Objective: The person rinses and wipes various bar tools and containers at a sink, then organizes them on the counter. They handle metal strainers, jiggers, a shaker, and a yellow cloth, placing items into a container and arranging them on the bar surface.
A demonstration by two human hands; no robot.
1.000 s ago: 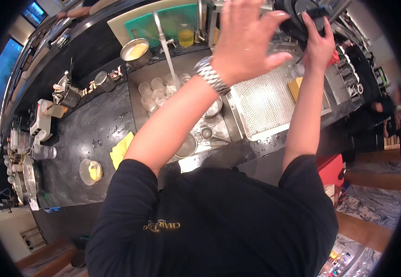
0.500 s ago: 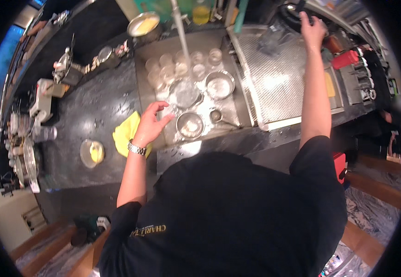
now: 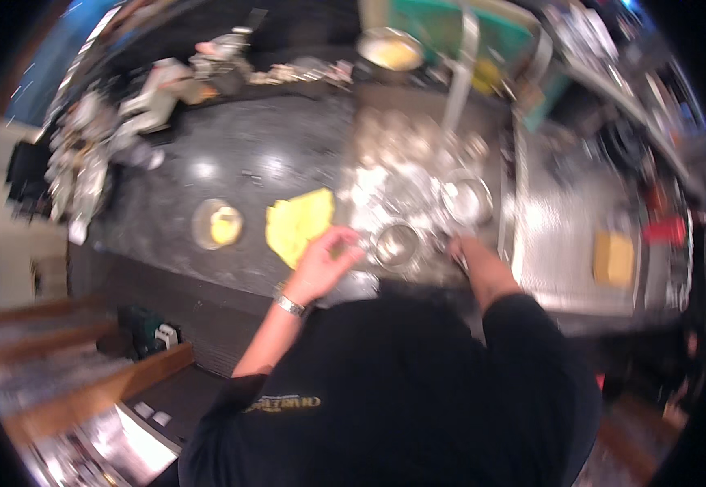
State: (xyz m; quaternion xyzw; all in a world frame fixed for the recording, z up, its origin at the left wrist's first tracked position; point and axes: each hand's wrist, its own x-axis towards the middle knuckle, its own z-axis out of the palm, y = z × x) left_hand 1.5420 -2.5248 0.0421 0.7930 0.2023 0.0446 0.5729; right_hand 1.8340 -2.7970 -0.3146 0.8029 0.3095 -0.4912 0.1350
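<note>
My left hand (image 3: 326, 261), with a metal watch at the wrist, hovers at the sink's near left edge with thumb and fingers apart, holding nothing. Just beyond it a yellow cloth (image 3: 298, 223) lies on the dark counter. My right hand (image 3: 473, 258) is at the sink's near right part, beside a small round metal bowl (image 3: 396, 246); blur hides its fingers and anything in them. Farther into the sink are a round metal pot (image 3: 466, 200) and another round vessel (image 3: 406, 188). Several clear cups (image 3: 401, 138) stand in rows behind them.
A tap (image 3: 458, 89) reaches over the sink. On the left counter sits a clear bowl (image 3: 203, 228) with something yellow inside. A metal drainboard (image 3: 560, 235) with a yellow block (image 3: 614, 258) lies right. A pan (image 3: 367, 52) stands behind.
My right hand has come back from dark items at the far right to the near part of the sink. The view has swung left; my left hand remains near the cloth.
</note>
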